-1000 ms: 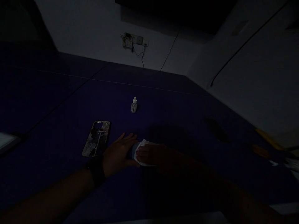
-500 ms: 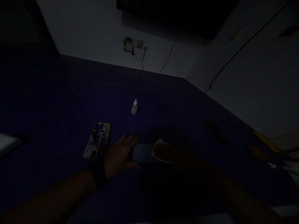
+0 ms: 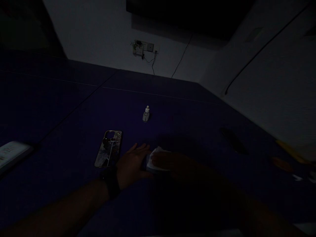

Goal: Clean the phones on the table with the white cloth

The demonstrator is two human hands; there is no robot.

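Observation:
My left hand (image 3: 132,164) lies flat and open on the dark blue surface, fingers and thumb spread around the left end of a flat grey-blue slab (image 3: 153,171). It looks phone-like, but most of it is covered. A white tissue (image 3: 153,154) is spread over the slab, with my right hand (image 3: 165,160) pressing it down and moving it along. Deep shadow hides much of that hand and its forearm. To the left of my left hand, a phone case (image 3: 108,149) with a dark picture lies flat. Beyond my hands a small dropper bottle (image 3: 145,114) stands upright.
At the far left lies a white box (image 3: 14,151). A dark, flat oblong (image 3: 233,140) rests to the right, with a yellow item (image 3: 292,151) near the right wall. Sockets with cables (image 3: 146,47) are on the back wall, below a large dark panel (image 3: 190,16).
My right hand has slid the tissue leftward over the slab, close to my left hand, covering more of it. My left hand stays in place; the view has shifted slightly.

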